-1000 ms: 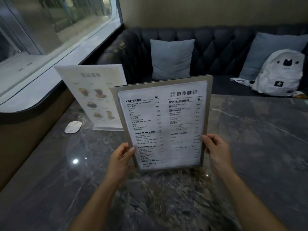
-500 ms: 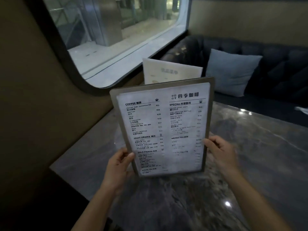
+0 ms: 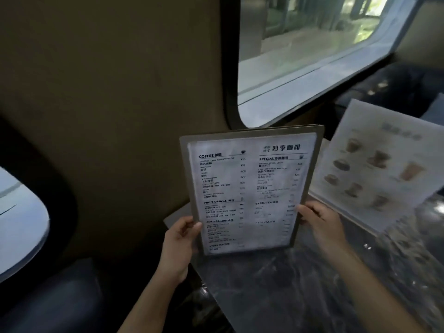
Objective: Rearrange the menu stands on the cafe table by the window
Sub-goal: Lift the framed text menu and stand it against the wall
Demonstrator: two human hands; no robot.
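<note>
I hold a grey-framed text menu stand (image 3: 249, 188) upright above the near left corner of the dark marble table (image 3: 300, 284). My left hand (image 3: 179, 246) grips its lower left edge and my right hand (image 3: 319, 227) grips its lower right edge. A second, white menu stand with drink pictures (image 3: 382, 164) stands on the table to the right, behind the held one and leaning back.
A brown wall (image 3: 120, 104) rises just behind the table's left corner. A rounded window (image 3: 300, 51) runs along the table's far side, and another window (image 3: 19, 219) shows at the left. A dark seat (image 3: 52, 299) lies below left of the table.
The view has swung sharply left toward the wall and table corner. The held menu stand moved with my hands toward that corner, and the picture menu stand now appears on its right instead of behind it.
</note>
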